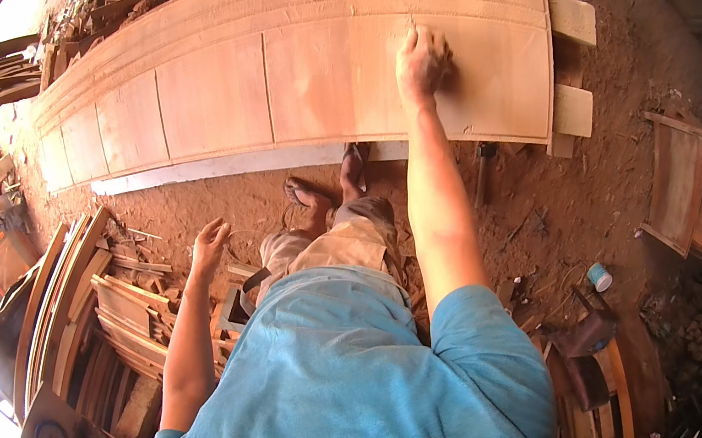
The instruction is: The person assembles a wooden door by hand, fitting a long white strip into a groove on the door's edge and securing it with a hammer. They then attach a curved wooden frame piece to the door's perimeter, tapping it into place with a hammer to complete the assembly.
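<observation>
A long pale wooden panel (234,88) with raised sections lies flat across the dirt floor in front of me. My right hand (422,62) reaches forward and presses down on the panel's right section, with a small brown piece of sandpaper (449,76) under the fingers; most of the sheet is hidden. My left hand (210,244) hangs free at my side above a pile of timber, fingers loosely apart and holding nothing. My sandalled feet (334,184) stand at the panel's near edge.
Two wooden blocks (572,61) support the panel's right end. A small framed wooden panel (678,181) leans at the right. A teal and white can (599,277) sits on the dirt. Stacked boards and offcuts (113,309) crowd the lower left, with more scrap at lower right.
</observation>
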A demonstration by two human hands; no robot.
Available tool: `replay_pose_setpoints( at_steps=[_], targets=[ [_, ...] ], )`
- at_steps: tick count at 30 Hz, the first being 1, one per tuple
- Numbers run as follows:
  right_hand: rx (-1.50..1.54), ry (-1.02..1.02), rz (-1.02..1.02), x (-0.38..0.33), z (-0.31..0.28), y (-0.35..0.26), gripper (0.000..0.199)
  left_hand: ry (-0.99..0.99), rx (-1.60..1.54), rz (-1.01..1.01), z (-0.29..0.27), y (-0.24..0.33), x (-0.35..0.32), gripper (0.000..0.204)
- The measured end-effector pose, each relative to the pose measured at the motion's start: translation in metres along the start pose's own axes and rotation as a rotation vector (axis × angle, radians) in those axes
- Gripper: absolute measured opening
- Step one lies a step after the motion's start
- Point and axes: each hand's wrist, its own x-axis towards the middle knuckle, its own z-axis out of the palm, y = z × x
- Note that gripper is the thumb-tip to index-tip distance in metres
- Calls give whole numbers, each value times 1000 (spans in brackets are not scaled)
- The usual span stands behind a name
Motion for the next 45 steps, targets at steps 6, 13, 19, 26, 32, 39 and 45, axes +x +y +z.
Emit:
replay_pose_setpoints(
  at_steps=[6, 13, 19, 26, 32, 39, 45],
  targets=[
    [8, -142, 9, 20, -1, -8, 24, 18, -73, -25, 4, -14, -4, 64],
    [-1, -79, -40, -7, -1, 9, 20, 36, -127, -21, 9, -27, -1, 58],
    [106, -286, 264, 20, 3, 2, 46, 110, -14, 124, -9, -25, -5, 50],
    [665, -374, 269, -143, -56, -69, 28, 299, -689, -17, -34, -32, -4, 41],
    [919, -1322, 527, -233, -87, -258, 23, 434, -570, 537, -58, 42, -31, 46],
    [1632, -1722, 596, -336, -92, -429, 54, 714, 31, 1226, -151, 25, -55, 46],
    [1089, -1008, -172, -411, -169, -609, 50, 221, -1183, -16, -267, -129, 66, 69]
  ],
)
